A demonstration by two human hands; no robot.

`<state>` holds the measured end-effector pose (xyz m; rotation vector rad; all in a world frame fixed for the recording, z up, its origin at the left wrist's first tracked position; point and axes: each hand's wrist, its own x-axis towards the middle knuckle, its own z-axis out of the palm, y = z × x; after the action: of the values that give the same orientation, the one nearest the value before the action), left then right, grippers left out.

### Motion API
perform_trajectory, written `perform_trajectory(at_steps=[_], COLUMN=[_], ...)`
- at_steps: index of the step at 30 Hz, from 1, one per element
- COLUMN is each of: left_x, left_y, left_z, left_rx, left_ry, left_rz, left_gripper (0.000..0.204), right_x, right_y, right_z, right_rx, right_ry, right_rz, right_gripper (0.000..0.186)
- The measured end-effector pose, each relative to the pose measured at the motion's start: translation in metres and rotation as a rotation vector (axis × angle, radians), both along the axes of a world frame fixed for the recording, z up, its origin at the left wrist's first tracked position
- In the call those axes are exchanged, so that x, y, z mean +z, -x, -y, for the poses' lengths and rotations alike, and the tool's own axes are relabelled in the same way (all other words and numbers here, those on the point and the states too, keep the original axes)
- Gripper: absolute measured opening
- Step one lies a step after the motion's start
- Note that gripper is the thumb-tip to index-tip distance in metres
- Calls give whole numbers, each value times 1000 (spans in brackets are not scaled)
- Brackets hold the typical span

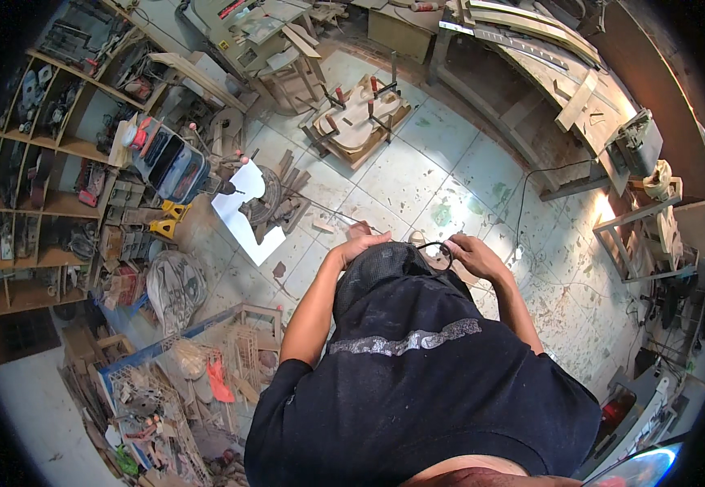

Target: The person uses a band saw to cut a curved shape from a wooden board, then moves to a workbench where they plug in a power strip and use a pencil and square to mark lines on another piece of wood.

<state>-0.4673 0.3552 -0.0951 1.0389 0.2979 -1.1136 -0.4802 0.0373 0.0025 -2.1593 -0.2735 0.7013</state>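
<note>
In front of my waist, my left hand [362, 246] is closed, its fingertips and thumb together beside a dark mesh cloth [378, 266] at the front of my body. What it pinches, if anything, is hidden. A thin dark line, perhaps a cable, runs from near these fingers toward the far left. Across the gap, my right hand [474, 258] is closed around a black cord [447, 247], which curves in a loop between the hand and the mesh cloth. My dark shirt covers the rest of my front, and the cord's lower part is hidden behind it.
On the left stand a drill press [172, 166] over a white board [249, 219], and wooden shelves [68, 146] of tools. Clamps grip a wooden panel [359, 126] ahead. A long workbench [555, 81] spans the far right. Wood scraps lie in a bin [158, 357] at lower left.
</note>
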Motion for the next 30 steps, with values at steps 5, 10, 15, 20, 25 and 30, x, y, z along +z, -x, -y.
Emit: perform_trajectory(at_steps=[5, 10, 15, 20, 25, 30], left_x=[-37, -55, -67, -70, -28, 38], left_y=[4, 5, 3, 8, 14, 30], left_z=[-6, -1, 5, -10, -20, -30], left_rx=[-9, 77, 157, 165, 5, -75], left_ry=[0, -65, -133, -157, -89, -79], left_rz=[52, 145, 245, 266, 2, -99], left_gripper=[33, 37, 48, 56, 44, 51], right_x=[-1, -7, -44, -206, -211, -199], right_y=[1, 1, 12, 76, 168, 180], right_z=[-1, 4, 18, 104, 165, 176], right_rx=[12, 12, -205, -503, -653, -813], right_ry=[-25, 1, -100, 76, 326, 201], right_rz=[18, -27, -165, -483, -840, -709], right_gripper=[51, 48, 47, 51, 51, 49])
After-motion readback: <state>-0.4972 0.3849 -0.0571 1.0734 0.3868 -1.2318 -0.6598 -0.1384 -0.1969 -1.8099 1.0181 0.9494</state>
